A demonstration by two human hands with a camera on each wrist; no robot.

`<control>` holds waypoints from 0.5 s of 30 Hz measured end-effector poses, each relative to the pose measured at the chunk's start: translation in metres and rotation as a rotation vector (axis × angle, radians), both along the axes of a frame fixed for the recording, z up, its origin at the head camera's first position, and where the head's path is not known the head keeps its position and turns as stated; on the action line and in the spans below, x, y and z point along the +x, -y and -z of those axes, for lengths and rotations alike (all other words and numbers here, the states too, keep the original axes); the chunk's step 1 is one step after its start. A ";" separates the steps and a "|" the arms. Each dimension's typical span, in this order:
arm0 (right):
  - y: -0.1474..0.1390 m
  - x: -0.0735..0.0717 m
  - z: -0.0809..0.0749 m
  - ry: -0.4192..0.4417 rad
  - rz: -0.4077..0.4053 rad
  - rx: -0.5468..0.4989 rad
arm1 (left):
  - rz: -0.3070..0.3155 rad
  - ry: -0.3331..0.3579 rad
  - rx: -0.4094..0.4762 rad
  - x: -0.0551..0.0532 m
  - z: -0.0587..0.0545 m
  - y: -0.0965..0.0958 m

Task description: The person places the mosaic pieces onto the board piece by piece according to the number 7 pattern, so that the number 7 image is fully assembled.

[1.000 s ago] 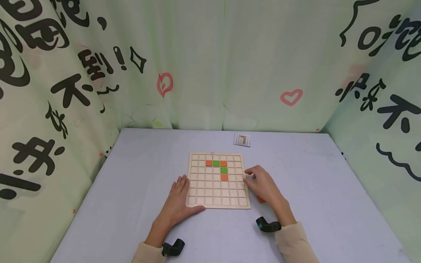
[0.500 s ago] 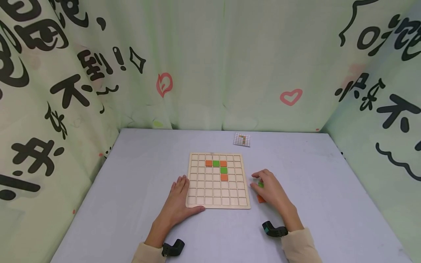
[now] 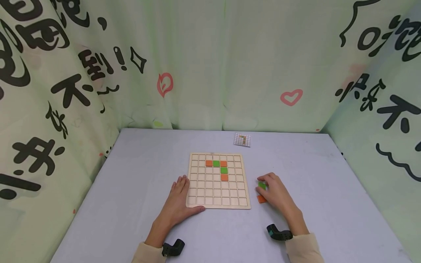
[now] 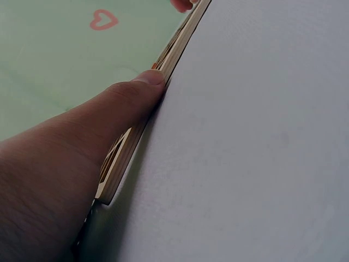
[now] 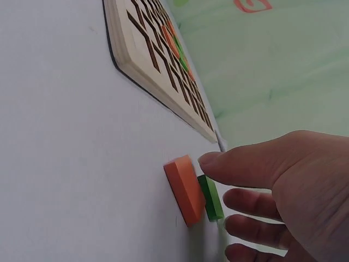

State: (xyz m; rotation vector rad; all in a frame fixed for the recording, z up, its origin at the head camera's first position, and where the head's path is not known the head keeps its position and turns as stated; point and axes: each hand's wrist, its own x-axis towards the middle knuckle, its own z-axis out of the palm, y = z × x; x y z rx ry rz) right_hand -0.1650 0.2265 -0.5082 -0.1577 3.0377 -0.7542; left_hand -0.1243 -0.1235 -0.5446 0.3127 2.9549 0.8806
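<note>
My left hand (image 3: 177, 199) lies along the left edge of a wooden grid board (image 3: 202, 191), its fingers straight. In the left wrist view the thumb (image 4: 128, 98) extends along the board's near edge. Orange and green square tiles fill several cells, one green tile (image 3: 224, 170) sitting between two orange ones. Right of the board, my right hand (image 3: 276, 191) is over a loose green tile (image 3: 262, 185), thumb and index finger parted on either side of it. Close by on the table lies a loose orange tile (image 5: 184, 188), partly in front of the green one in the right wrist view.
A small card (image 3: 242, 139) printed with a coloured grid pattern lies behind the board. The white-covered table (image 3: 138, 164) ends at a pale green curtain (image 3: 197, 65) with black writing and pink hearts. A black band sits on each wrist.
My right hand has moved right and a little nearer, away from the board's edge to the loose tiles, uncovering parts of them. The left hand and the board stay put.
</note>
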 end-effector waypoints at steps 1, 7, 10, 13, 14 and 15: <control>-0.001 0.001 0.000 -0.002 0.002 0.003 | 0.001 -0.001 0.000 0.000 0.000 0.000; -0.006 0.003 0.003 0.001 0.015 0.006 | 0.004 -0.007 0.004 0.001 -0.001 0.000; -0.007 0.004 0.003 0.001 0.017 -0.002 | 0.004 -0.009 0.002 0.001 -0.001 0.000; -0.008 0.004 0.003 -0.001 0.016 -0.006 | 0.003 -0.009 0.007 0.001 -0.002 0.000; -0.009 0.004 0.004 0.000 0.017 -0.005 | 0.003 -0.008 0.009 0.001 -0.002 0.000; -0.009 0.004 0.004 0.001 0.016 -0.002 | 0.002 -0.008 0.012 0.001 -0.002 0.000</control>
